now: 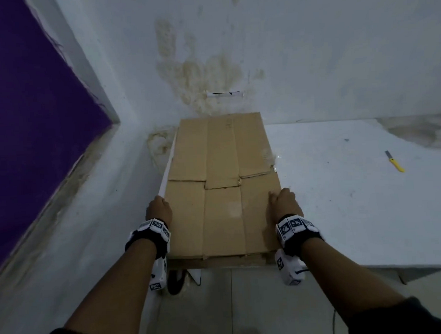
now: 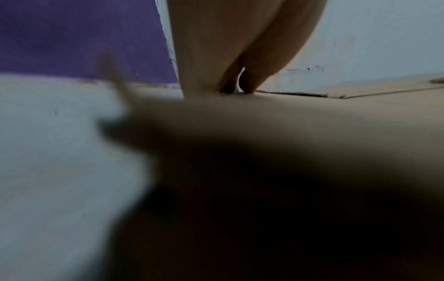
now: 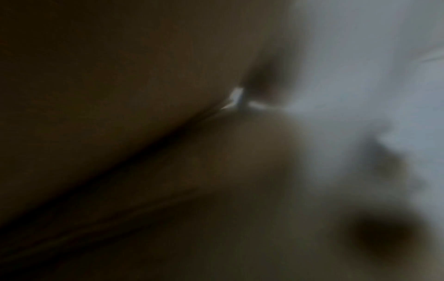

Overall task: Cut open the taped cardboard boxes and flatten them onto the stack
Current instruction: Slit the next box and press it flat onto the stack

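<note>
The flattened cardboard box [image 1: 222, 184] lay brown side up on the left part of the white counter [image 1: 340, 200], its long axis running away from the person toward the stained wall [image 1: 198, 75], its far flaps overlapping the near ones across the middle. More cardboard edges showed beneath its near end, so it seemed to sit on top of the stack [image 1: 217, 261], though how many sheets lay there could not be told.

It looked light and fairly stiff across the panels but ready to fold along its creases, with a dry, matte face that should not slip. Taking it by the two long edges, as here, seemed the sound way to hold it, since a single-point hold would likely let the flaps swing.

The left hand [image 1: 159, 209] sat at the sheet's left edge near its closer end, knuckles up and fingers curled over the edge; the left wrist view showed fingers [image 2: 199, 76] coming down onto the board, and I judged it to be gripping that edge. The right hand [image 1: 283, 202] sat at the opposite edge, curled likewise with its thumb lying on top of the board; its wrist view was too dark and blurred to add anything.

A yellow utility knife [image 1: 394, 161] lay well apart to the right on the counter, untouched.
</note>
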